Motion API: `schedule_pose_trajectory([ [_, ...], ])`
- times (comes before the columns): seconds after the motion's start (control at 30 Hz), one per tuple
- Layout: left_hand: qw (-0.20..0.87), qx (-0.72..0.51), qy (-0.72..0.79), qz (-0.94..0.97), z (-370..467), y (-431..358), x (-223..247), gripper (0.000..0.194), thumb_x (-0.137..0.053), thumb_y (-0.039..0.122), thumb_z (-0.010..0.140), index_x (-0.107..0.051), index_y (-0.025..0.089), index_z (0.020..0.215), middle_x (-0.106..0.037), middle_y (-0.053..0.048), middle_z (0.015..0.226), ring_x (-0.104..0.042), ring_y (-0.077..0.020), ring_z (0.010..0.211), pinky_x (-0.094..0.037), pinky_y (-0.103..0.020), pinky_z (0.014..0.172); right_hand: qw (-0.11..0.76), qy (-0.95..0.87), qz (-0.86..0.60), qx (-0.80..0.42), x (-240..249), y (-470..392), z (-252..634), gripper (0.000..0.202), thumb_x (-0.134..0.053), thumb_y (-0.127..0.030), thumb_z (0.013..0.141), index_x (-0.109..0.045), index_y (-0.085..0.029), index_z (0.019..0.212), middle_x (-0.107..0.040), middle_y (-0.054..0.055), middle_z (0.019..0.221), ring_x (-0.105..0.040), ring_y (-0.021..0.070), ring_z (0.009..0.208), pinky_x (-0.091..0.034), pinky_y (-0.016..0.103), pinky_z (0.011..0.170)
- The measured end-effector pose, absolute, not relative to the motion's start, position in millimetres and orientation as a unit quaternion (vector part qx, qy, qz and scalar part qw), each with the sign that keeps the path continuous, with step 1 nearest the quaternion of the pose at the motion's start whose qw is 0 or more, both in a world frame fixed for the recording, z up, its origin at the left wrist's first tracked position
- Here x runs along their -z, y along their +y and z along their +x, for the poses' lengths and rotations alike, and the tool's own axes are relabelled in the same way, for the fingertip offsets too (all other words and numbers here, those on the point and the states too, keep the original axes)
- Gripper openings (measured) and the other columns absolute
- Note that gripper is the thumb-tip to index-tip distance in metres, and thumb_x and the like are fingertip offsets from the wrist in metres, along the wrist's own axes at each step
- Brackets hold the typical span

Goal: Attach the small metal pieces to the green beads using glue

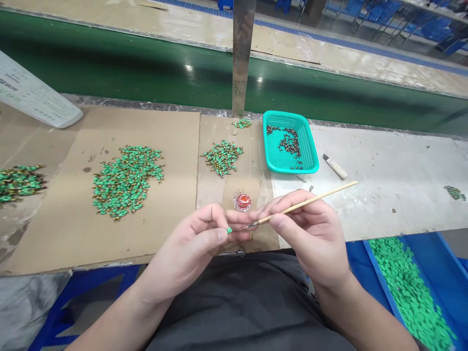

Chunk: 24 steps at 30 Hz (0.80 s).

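Observation:
A small green piece (229, 230) is pinched between the thumb and forefinger of my left hand (199, 243). My right hand (310, 234) is closed around a thin wooden brush (310, 200), whose dark tip points left, close to the green piece but apart from it. Fingers of both hands meet behind the brush tip. Just beyond them on the cardboard sits a small round pot of red paint (243, 201). Heaps of small green and gold pieces lie on the cardboard, a large heap (126, 180) at left and a smaller heap (223, 157) nearer the middle.
A turquoise basket (270, 151) with small dark pieces stands behind my right hand, with a dark-capped tube (335, 166) to its right. A metal post (241, 58) rises at the back edge. A white panel (40, 92) juts in at left. Blue trays (446, 273) hold green pieces below right.

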<state>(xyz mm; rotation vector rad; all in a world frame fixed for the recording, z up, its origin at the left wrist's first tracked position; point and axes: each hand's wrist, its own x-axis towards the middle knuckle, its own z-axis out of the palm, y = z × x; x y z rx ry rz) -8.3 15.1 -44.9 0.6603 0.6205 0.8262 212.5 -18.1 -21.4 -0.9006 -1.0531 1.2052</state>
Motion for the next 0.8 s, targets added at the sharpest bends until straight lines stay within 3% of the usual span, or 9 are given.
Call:
schedule_pose_trajectory([
  [0.27,0.829,-0.380,0.286,0.294,-11,9,44,0.021,-0.102,0.032,0.096,-0.087,0.022,0.086,-0.096,-0.007,0.122,-0.091,-0.0250,0.111,-0.075,-0.035,0.104,0.590,-0.495,-0.422,-0.478,12,-25,210,0.023,-0.087,-0.005,0.104,-0.091,-0.026,0.111,-0.092,0.001,0.105,-0.092,0.0151,0.097,-0.075,0.021,0.093],
  [0.4,0.824,-0.380,0.294,0.300,-11,9,41,0.024,-0.103,0.033,0.095,-0.085,0.022,0.084,-0.096,-0.008,0.121,-0.090,-0.0289,0.120,-0.075,-0.035,0.103,0.576,-0.515,-0.433,-0.464,10,-27,210,0.023,-0.087,-0.006,0.105,-0.091,-0.027,0.112,-0.092,0.000,0.106,-0.092,0.0154,0.097,-0.075,0.022,0.093],
  [0.8,0.814,-0.378,0.295,0.327,-11,9,39,0.024,-0.101,0.036,0.098,-0.085,0.022,0.087,-0.096,-0.009,0.125,-0.091,-0.0286,0.121,-0.074,-0.031,0.099,0.558,-0.546,-0.453,-0.431,10,-30,210,0.024,-0.088,-0.006,0.104,-0.090,-0.028,0.115,-0.092,0.000,0.109,-0.091,0.0174,0.101,-0.075,0.026,0.094],
])
